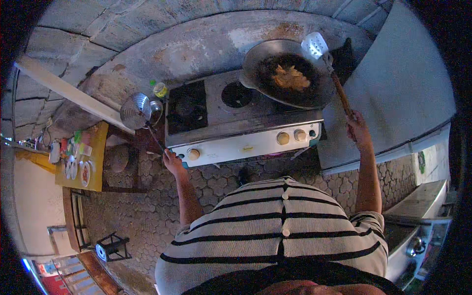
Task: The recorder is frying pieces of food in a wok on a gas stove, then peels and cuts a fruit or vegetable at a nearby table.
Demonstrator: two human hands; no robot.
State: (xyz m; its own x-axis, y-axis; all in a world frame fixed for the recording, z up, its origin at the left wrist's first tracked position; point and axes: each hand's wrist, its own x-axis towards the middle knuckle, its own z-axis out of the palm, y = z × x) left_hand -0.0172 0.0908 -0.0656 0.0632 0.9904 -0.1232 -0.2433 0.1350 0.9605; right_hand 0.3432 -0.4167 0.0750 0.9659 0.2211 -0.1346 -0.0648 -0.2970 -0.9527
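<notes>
1. Right hand point(357, 129) is gripping a slotted turner point(315, 46), long axis pointing toward 11 o'clock.
2. Left hand point(173, 162) is gripping a skimmer point(135, 110), similarly aligned.
3. Browned food point(291, 77) is lying at 10 o'clock from the nearer right hand, 2 o'clock from the left.
4. The wok point(255, 64) is containing it; the turner is overlapping the 1 o'clock rim.
5. At the left hand's 9 o'clock, a plate point(85, 185) on the tabletop point(100, 135) is holding reddish pieces point(86, 172).

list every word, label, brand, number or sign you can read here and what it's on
None can be read with certainty.
Stove front: small gold emblem and faint marks, too small.
Small bottle: yellow label, too blurred.
Spatula and skimmer: no lettering can be made out.
</notes>
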